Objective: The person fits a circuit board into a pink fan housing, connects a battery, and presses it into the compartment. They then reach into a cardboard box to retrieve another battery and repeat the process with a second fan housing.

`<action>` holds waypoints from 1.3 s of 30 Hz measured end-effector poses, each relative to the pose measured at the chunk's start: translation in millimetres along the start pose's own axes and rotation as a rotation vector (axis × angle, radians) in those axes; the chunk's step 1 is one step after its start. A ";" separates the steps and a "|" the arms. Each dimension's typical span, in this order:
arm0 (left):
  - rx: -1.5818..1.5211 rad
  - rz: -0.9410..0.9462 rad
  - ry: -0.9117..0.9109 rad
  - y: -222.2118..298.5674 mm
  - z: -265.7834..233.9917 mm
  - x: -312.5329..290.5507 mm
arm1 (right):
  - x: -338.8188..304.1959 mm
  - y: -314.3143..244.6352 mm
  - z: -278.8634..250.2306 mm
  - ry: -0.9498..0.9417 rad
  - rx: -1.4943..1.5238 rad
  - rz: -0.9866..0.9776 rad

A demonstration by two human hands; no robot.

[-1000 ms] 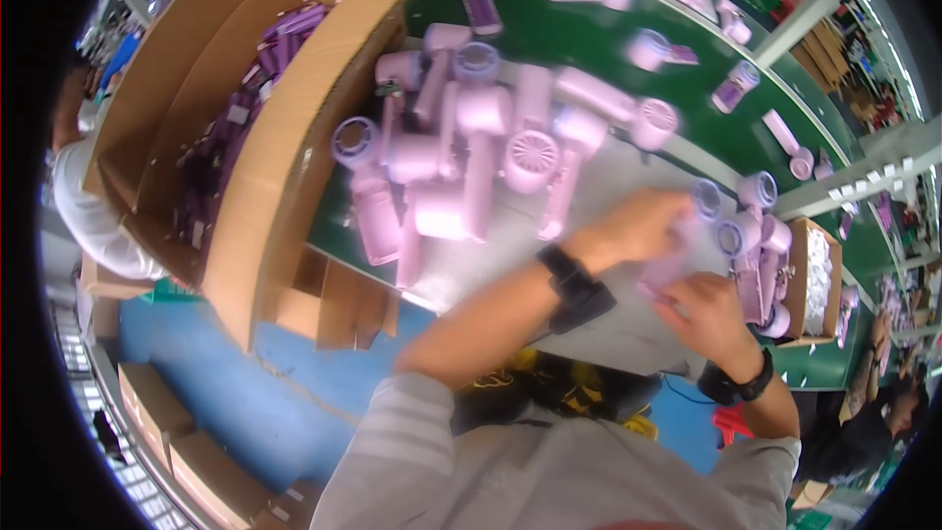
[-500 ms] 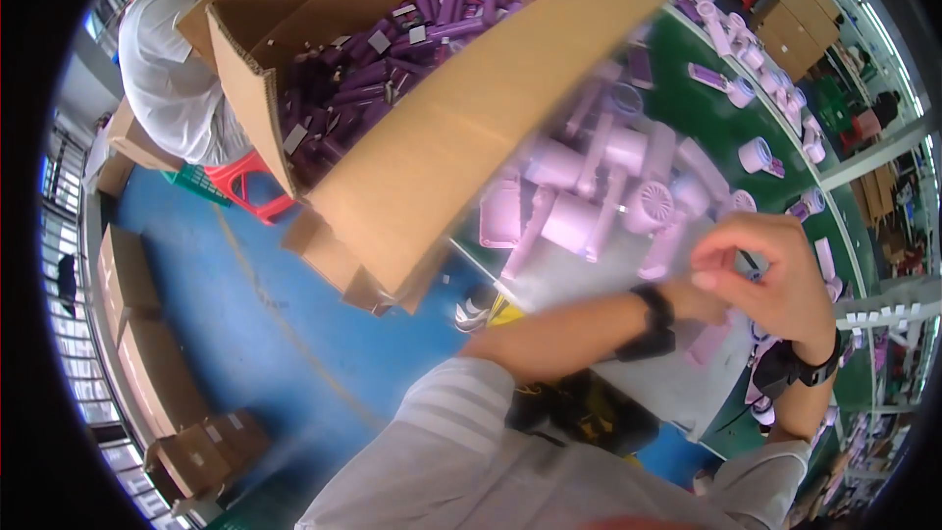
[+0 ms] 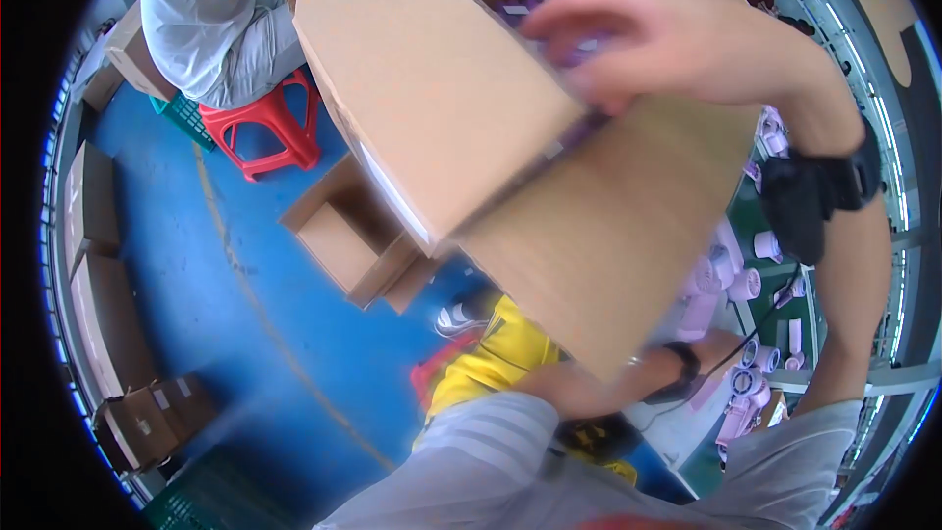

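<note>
My right hand (image 3: 638, 44), blurred by motion, reaches over the opening of a large cardboard box (image 3: 432, 88). Its fingers and thumb are curved and spread apart. Purple parts with white labels (image 3: 530, 2) show inside the box behind the fingers; none is plainly gripped. A brown box flap (image 3: 618, 226) slopes down below this hand, across the worktable. My left hand (image 3: 721, 348) is low beside the flap's near edge, close to the pale pink fan-like pieces (image 3: 721, 265) on the table. Its fingers cannot be made out. Dark straps circle both wrists.
A person in a light shirt (image 3: 201, 29) sits on a red stool (image 3: 265, 128) at the left. A smaller open carton (image 3: 343, 236) stands on the blue floor. Closed cartons (image 3: 108, 324) line the left wall. A thin black cable (image 3: 756, 324) runs from my right wrist strap.
My right hand has moved up and left, from above the table to the box opening. The view has shifted, and the flap now covers many of the pink pieces.
</note>
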State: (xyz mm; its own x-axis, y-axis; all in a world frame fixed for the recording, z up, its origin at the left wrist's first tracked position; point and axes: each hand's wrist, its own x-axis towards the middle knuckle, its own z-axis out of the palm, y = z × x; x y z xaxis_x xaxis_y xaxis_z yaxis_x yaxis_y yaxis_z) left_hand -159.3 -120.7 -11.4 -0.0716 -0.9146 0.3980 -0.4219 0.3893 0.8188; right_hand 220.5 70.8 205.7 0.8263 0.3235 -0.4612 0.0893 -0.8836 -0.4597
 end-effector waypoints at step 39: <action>-0.583 0.017 0.022 -90.5 7.2 -64.2 | 120.1 23.7 73.2 -0.205 -0.106 -0.300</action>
State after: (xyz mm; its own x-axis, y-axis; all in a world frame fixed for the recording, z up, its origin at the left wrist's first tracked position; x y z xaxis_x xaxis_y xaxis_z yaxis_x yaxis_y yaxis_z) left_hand -123.0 -98.0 -114.1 -0.0522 -0.9076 0.4165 0.1468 0.4056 0.9022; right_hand 281.1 113.6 83.9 0.6272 0.6247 -0.4652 0.3767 -0.7660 -0.5209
